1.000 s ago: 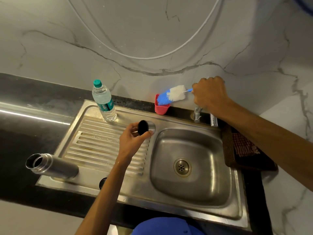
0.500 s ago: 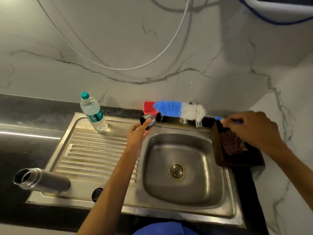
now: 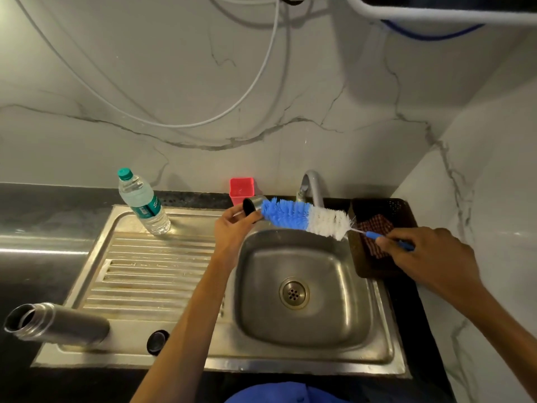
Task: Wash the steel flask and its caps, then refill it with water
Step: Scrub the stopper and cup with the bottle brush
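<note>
My left hand holds a small steel cap with a black inside over the back left corner of the sink basin. My right hand grips the thin blue handle of a blue and white bottle brush. The brush's blue tip touches the cap. The open steel flask lies on its side at the front left of the drainboard. A black inner cap rests on the sink's front rim.
A plastic water bottle stands at the back of the drainboard. A red holder sits by the wall, the tap right of it. A dark tray with a checked cloth lies right of the basin.
My right hand has swung the brush from the red holder down and to the right, bringing its tip against the cap. My left hand has lifted the cap toward the basin's back corner.
</note>
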